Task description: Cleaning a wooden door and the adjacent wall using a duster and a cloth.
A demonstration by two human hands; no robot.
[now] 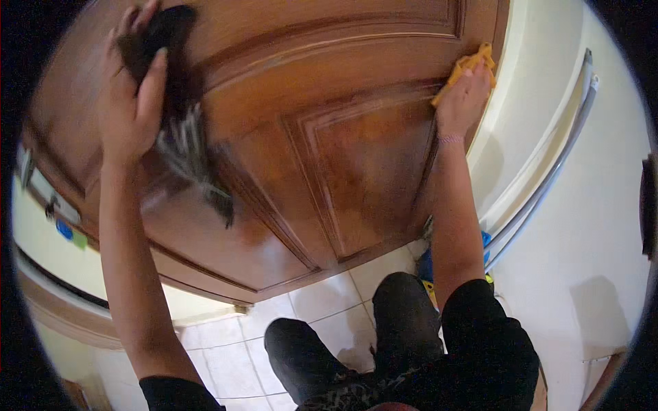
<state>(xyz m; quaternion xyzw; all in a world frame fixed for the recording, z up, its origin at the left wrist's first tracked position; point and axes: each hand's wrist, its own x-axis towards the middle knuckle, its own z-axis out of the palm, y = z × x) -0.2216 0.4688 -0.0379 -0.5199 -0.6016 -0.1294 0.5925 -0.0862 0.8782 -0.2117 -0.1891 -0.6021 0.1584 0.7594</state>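
My right hand (462,100) presses a bunched orange cloth (465,69) against the right edge of a brown wooden panel door (360,190). A bracelet circles that wrist. At the upper left, my left hand (131,103) has its thumb and fingers around a black object (169,36), whose exact kind is unclear. Below it, a blurred bundle of grey strands (187,144) tapers to a dark tip in front of the door. Whether the strands join the black object is hard to see.
A metal lock plate (51,195) with keys and a blue tag (64,229) is on the door's left edge. Pale tubes (545,174) run along the right wall. White floor tiles (324,298) lie below, with a blue and yellow item (426,267) partly hidden behind my right arm.
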